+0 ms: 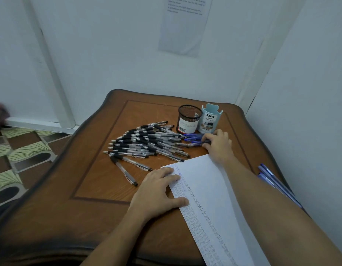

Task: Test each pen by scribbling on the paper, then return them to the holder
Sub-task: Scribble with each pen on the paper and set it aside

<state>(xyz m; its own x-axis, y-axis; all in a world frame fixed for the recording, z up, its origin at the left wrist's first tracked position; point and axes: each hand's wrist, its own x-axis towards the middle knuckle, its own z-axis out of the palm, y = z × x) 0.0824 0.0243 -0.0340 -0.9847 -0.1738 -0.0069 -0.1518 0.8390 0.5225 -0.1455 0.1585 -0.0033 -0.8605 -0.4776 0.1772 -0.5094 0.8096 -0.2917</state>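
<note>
Black pens (145, 144) lie piled mid-table (101, 189). Left hand (156, 192) flat, fingers straight, pressing the left edge of the scribbled paper (208, 189). 2 holders at the back: mesh holder (188, 120), blue holder (210, 120), touching. Right hand (219, 145) just before them, fingers curled on a blue pen (195, 144) lying on the table. Spare blue pens (272, 181) at right edge.

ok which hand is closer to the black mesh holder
Right. The right hand sits just in front and right of the black mesh holder, pinching a blue pen. The left hand rests nearer the person, pressing on the edge of the paper.
</note>
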